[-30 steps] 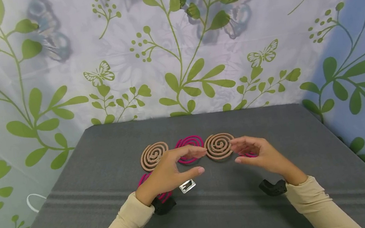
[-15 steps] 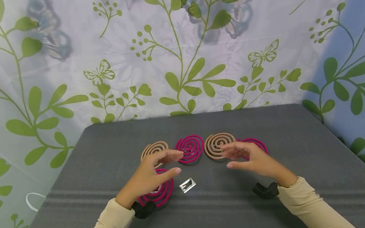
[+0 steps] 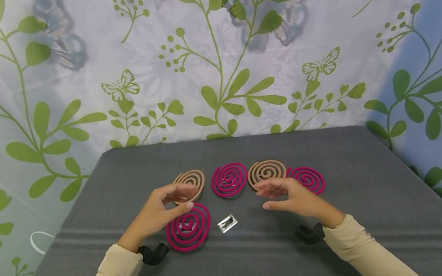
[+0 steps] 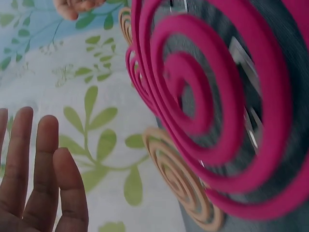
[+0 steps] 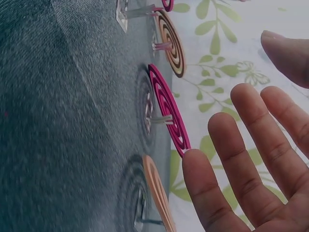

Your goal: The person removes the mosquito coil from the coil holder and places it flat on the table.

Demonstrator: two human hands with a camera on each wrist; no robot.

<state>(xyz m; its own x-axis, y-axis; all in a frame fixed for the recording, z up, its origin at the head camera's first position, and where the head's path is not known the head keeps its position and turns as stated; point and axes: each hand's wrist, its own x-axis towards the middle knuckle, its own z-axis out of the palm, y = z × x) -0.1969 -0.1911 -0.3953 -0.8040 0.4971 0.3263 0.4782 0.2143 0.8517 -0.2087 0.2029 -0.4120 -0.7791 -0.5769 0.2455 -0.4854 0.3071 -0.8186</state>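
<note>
Both hands hover over the table, fingers loosely bent and holding nothing. My left hand (image 3: 163, 208) is above and beside the front-left pink mosquito coil (image 3: 188, 221), overlapping the left tan mosquito coil (image 3: 198, 178). In the left wrist view this pink coil (image 4: 234, 96) looms large, apart from the fingers. My right hand (image 3: 289, 194) hangs in front of the right tan coil (image 3: 267, 173), covering its lower edge. A pink coil (image 3: 230, 178) lies between the tan ones, another pink coil (image 3: 308, 178) at far right. A bare metal coil stand (image 3: 222, 227) sits between the hands.
In the right wrist view the coils, such as a pink one (image 5: 171, 116), are held raised off the cloth on small metal stands. The grey cloth-covered table (image 3: 262, 263) ends at a leaf-patterned curtain (image 3: 171, 79). A white loop (image 3: 35, 244) shows at the left edge.
My left hand has drawn back to the left, uncovering the front-left pink coil. My right hand has shifted left and slightly down, revealing the far-right pink coil. The coils stay put.
</note>
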